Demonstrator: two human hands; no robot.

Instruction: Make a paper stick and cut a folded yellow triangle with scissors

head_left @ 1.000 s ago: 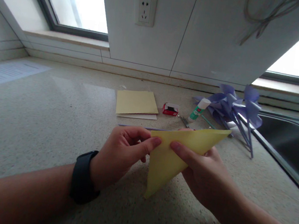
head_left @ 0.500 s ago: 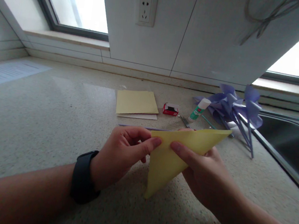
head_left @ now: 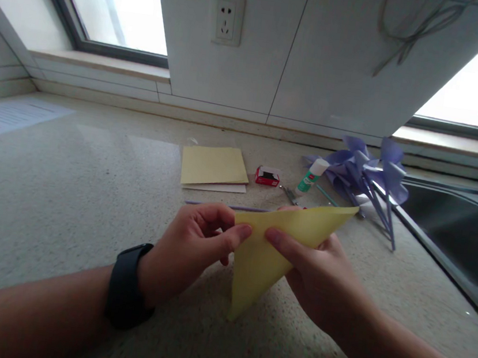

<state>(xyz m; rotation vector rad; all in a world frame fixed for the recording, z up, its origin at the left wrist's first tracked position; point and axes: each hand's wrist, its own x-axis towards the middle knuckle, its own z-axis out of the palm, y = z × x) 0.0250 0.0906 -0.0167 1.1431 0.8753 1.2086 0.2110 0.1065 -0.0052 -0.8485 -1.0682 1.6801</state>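
Your L hand (head_left: 193,249) is pinching the yellow paper's (head_left: 274,247) corner, your R hand (head_left: 319,270) is gripping its middle; it's hanging above the desk (head_left: 88,201), nr the glue stick (head_left: 311,177).

Left hand (head_left: 196,246) pinching, right hand (head_left: 315,267) thumb flat, forearms converging

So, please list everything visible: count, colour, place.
paper: 1, yellow, centre
counter: 1, beige, below
sheets: several, yellow, white, counter
box: 1, red, counter
glue: 1, green, counter
tool: 1, grey, counter
long rod: 1, purple, counter
short rod: 1, green, counter
sink: 1, grey, right
pinwheels: several, purple, by sink
page: 1, white, left
socket: 1, white, wall
cord: 1, grey, wall
windows: 2, white, back
watch: 1, black, left arm
left hand, right hand: 2, on paper
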